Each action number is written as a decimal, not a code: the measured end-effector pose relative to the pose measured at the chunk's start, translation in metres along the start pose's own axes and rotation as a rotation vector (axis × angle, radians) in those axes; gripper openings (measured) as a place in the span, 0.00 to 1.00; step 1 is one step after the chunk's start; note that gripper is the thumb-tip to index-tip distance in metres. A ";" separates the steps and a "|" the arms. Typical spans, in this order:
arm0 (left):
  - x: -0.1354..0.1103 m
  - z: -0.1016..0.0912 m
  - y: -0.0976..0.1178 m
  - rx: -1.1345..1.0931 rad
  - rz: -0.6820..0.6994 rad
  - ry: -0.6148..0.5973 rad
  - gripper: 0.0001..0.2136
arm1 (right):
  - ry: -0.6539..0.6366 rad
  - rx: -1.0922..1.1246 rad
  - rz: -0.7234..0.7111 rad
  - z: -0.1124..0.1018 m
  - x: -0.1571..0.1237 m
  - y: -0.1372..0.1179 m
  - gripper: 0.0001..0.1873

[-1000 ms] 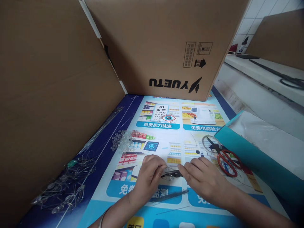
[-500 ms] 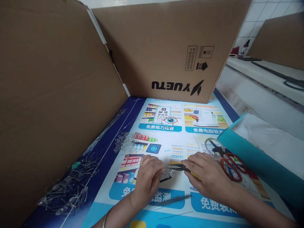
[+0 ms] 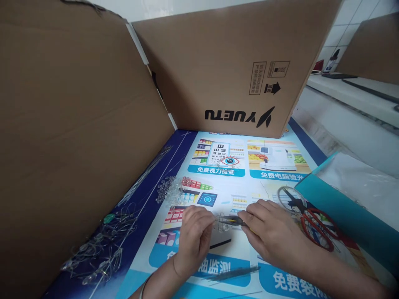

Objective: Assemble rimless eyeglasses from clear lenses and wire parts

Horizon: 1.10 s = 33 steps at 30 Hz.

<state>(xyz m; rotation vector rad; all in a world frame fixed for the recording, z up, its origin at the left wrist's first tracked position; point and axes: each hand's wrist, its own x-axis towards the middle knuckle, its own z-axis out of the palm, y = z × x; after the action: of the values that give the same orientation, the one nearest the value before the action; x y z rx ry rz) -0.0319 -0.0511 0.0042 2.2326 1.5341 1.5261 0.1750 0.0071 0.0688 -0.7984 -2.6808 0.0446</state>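
The pliers (image 3: 235,220) are held by the right hand (image 3: 268,224), with the fingers curled tight around the grips. They lie almost flat across the view, with the long side going from right to left and the thin nose pointed straight at the left hand (image 3: 196,228). The thumb and first finger of that hand are pressed together, and a thin beaded wire (image 3: 225,227) seems to be pinched between them. The wire is found in the small gap between the two hands, at the nose of the pliers. The left fingertips are just beside the nose, so the wire's end is nearer to the left hand than to the right. Clear beads can be seen just below the nose.

Some things are hard to make out. Most of the grips are hidden by the right hand, and only a bit of yellow is seen. The wire is so thin that its path is lost, and it cannot be told whether it is gripped by the nose. The left palm is turned away.

A bead pile (image 3: 174,192) is seen past the left hand, and a bunch of sticks (image 3: 238,272) lies nearer the wearer. The scissors (image 3: 296,203) are partly hidden by the right arm. The blue box (image 3: 346,211) is cut off at the right edge.
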 end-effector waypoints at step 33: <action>-0.003 0.004 0.004 -0.029 0.069 0.100 0.14 | 0.011 -0.019 0.121 0.014 -0.004 -0.015 0.12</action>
<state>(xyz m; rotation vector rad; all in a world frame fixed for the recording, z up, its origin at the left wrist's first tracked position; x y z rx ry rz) -0.0264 -0.0536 0.0020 2.2486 1.4638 1.6912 0.1652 -0.0068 0.0562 -0.9629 -2.6234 0.0444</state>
